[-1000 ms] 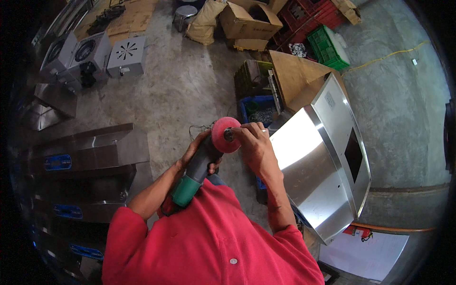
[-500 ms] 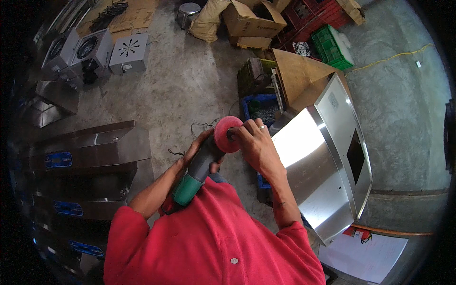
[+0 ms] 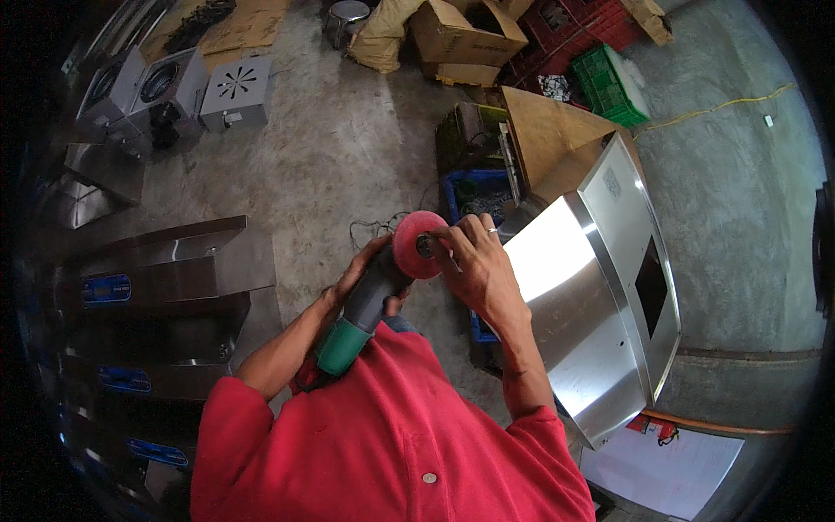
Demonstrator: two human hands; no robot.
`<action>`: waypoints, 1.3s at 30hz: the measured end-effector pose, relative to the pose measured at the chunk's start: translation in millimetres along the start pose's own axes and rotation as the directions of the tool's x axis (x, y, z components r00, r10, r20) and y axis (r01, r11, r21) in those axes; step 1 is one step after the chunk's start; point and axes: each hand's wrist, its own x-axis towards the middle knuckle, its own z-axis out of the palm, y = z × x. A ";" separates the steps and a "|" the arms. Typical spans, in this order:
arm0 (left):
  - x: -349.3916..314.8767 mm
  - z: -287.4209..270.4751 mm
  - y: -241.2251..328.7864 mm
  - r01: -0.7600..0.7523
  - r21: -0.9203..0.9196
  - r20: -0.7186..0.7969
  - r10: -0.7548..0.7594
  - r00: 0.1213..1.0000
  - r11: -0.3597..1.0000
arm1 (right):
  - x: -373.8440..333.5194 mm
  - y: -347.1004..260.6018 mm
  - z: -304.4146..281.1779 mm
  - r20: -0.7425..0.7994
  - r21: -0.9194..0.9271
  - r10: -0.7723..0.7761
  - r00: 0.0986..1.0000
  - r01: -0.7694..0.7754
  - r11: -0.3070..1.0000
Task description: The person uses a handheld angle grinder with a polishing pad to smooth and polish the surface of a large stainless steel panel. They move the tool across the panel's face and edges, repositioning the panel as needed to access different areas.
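My left hand (image 3: 357, 270) is wrapped round an angle grinder (image 3: 372, 291) with a dark grey front and green rear, held slanted against my red shirt. A round red disc (image 3: 408, 235) sits on its head, facing my right hand. At the disc's centre a dark metal fitting (image 3: 425, 245) shows. My right hand (image 3: 485, 271), with a ring on one finger, is curled beside the disc. Its thumb and fingertips are pinched together right at the fitting; what they hold, if anything, is too small to make out.
To my right stands a large shiny sheet-metal hood (image 3: 574, 304). Further off are a blue crate (image 3: 452, 196), a green crate (image 3: 609, 87) and a cardboard box (image 3: 465, 39). Several metal hoods (image 3: 174, 261) line the left. Grey fan housings (image 3: 235, 96) stand at far left.
My right hand has shifted slightly right and back from the disc's centre, uncovering the dark fitting. My left hand and the grinder have stayed nearly still.
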 end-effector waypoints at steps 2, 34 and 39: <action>-0.7 6.3 0.7 -0.017 0.013 -0.020 0.017 1.000 1.000 | -1.3 0.7 0.2 0.062 0.050 -0.035 0.997 0.032 0.998; 9.9 -7.8 -34.1 -0.025 -0.189 -0.065 0.013 0.998 0.982 | -23.7 26.1 15.7 -0.009 -0.105 -0.164 0.986 0.162 0.981; 10.0 -18.0 -44.0 -0.312 -0.064 0.091 0.317 0.944 0.948 | -7.4 22.1 6.3 0.148 -0.008 -0.172 0.974 0.175 0.984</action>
